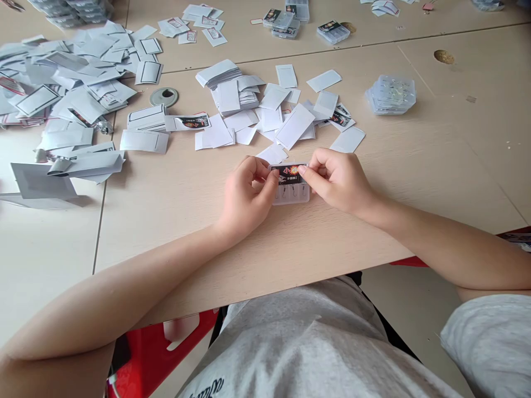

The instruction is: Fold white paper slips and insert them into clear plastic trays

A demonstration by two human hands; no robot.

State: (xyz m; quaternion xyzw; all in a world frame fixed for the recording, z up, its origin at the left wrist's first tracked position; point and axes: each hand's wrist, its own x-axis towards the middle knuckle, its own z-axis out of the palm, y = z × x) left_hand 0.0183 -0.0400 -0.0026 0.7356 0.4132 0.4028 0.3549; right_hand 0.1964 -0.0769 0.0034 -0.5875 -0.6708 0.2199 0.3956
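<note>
A small clear plastic fishing hook box (292, 194) lies close above the table between my hands, with several dark hooks showing in its lower half. Across its upper half is a black label card (289, 176) with red and white print. My left hand (251, 190) is closed on the box's left side, its thumb on the label's left end. At the right side, my right hand (340, 179) pinches the box's edge, thumb pressed on the label's right end. Whether the label is stuck down all over cannot be seen. Just beyond lie loose white-backed label cards (294, 126).
A stack of clear hook boxes (390, 95) stands at right. More labelled boxes (286, 22) sit at the back. A large heap of white cards (83, 72) covers the left, beside a round grey grommet (164, 97). A red stool (166, 354) is below the table edge.
</note>
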